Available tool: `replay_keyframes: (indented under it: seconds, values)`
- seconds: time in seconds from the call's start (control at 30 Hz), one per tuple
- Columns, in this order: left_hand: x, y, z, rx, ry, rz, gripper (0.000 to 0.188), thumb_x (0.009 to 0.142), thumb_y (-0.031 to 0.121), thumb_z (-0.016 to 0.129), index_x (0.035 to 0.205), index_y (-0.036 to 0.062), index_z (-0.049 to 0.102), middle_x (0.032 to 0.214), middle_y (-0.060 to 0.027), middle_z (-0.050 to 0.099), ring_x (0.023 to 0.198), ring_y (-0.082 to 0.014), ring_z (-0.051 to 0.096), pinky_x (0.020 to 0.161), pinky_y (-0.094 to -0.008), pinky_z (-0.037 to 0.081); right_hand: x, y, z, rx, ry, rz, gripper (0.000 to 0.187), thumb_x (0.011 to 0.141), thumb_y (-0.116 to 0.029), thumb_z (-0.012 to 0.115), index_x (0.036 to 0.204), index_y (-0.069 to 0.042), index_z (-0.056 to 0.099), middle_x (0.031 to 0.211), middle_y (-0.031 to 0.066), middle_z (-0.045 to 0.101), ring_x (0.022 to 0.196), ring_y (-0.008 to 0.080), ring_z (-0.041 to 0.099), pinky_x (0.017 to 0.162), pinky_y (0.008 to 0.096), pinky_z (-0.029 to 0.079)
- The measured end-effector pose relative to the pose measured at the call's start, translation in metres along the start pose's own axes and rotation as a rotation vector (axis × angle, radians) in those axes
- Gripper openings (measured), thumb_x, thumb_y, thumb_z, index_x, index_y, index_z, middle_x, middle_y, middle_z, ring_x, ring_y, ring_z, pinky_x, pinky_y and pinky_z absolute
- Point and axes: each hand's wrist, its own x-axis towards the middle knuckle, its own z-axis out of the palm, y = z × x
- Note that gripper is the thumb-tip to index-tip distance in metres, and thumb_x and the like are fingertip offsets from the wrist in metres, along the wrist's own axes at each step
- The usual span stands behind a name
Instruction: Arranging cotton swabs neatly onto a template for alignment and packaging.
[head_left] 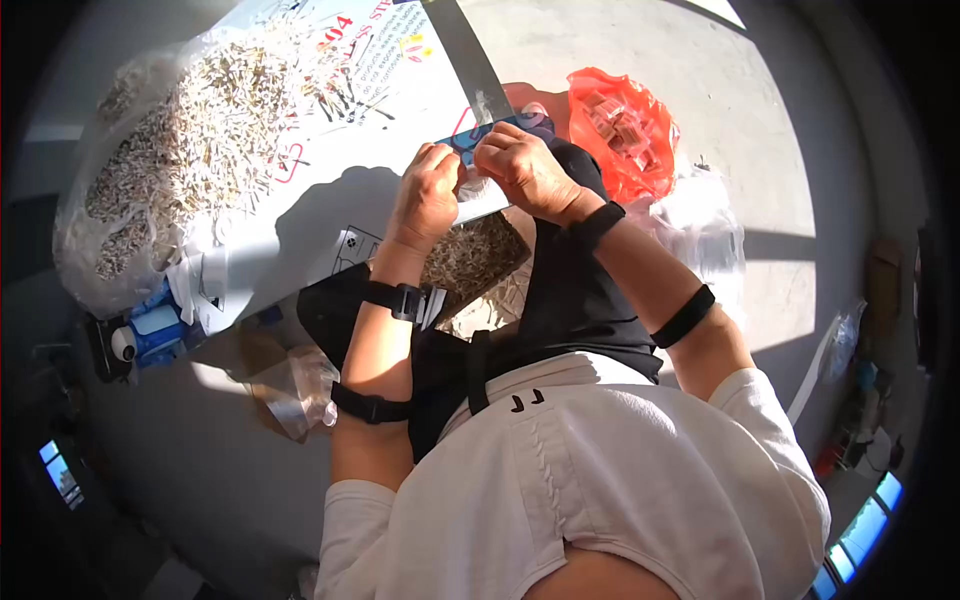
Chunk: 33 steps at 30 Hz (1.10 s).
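My left hand point(432, 195) and my right hand point(525, 172) are close together at the table's near corner, fingers bent and pinched. A small whitish clear plastic bag point(476, 190) hangs between them, gripped from both sides; the fingertips are partly hidden. Just below, on my lap, rests an open box point(475, 262) full of small, thin brownish pieces. To the left, a large heap of small, thin pale pieces point(215, 120) spills from a big clear plastic bag point(80, 235) onto the white table top point(330, 215).
Right of my hands, a red plastic bag point(665, 150) holds several pinkish packets point(620, 125). Clear plastic bags point(705, 225) lie beside it on the sunlit floor point(770, 290). A blue and white object point(155, 330) sits at the table's left edge, with crumpled clear plastic point(300, 390) below.
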Motion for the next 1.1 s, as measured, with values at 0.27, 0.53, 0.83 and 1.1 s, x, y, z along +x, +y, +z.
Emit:
replay_keyframes:
  seconds: [0.27, 0.53, 0.83, 1.1]
  values:
    - [-0.006, 0.021, 0.001, 0.017, 0.160, -0.077, 0.024, 0.070, -0.012, 0.063, 0.090, 0.0000, 0.059, 0.086, -0.0124, 0.062, 0.083, -0.0308, 0.060, 0.067, -0.0389, 0.049, -0.009, -0.015, -0.001, -0.036, 0.145, 0.055, 0.012, 0.072, -0.001, 0.061, 0.079, -0.003, 0.051, 0.078, 0.0107, 0.054, 0.079, 0.0315, 0.055, 0.071, 0.0389, 0.049]
    - [-0.019, 0.008, 0.010, -0.582, 0.073, -0.492, 0.020, 0.074, -0.009, 0.068, 0.094, -0.0045, 0.068, 0.092, -0.0109, 0.068, 0.079, -0.0161, 0.067, 0.074, -0.0277, 0.054, -0.014, -0.006, 0.008, 0.077, 0.131, 0.140, 0.015, 0.076, 0.001, 0.063, 0.081, -0.004, 0.050, 0.079, 0.0105, 0.054, 0.080, 0.0331, 0.054, 0.070, 0.0399, 0.047]
    - [-0.034, -0.006, 0.027, -0.644, 0.184, -0.442, 0.029, 0.077, -0.014, 0.053, 0.099, -0.0031, 0.067, 0.101, -0.0059, 0.065, 0.089, -0.0115, 0.061, 0.080, -0.0255, 0.051, -0.021, -0.012, 0.021, 0.159, 0.178, 0.256, 0.015, 0.076, 0.000, 0.064, 0.081, -0.005, 0.050, 0.080, 0.0096, 0.056, 0.081, 0.0338, 0.054, 0.070, 0.0408, 0.047]
    - [-0.020, 0.025, 0.008, -1.038, 0.306, -0.835, 0.032, 0.085, 0.007, 0.049, 0.111, -0.0034, 0.064, 0.107, -0.0085, 0.067, 0.096, -0.0168, 0.063, 0.078, -0.0280, 0.050, -0.022, -0.012, 0.019, 0.045, 0.184, 0.214, 0.015, 0.077, -0.002, 0.063, 0.083, -0.004, 0.051, 0.082, 0.0092, 0.055, 0.082, 0.0330, 0.055, 0.070, 0.0399, 0.049]
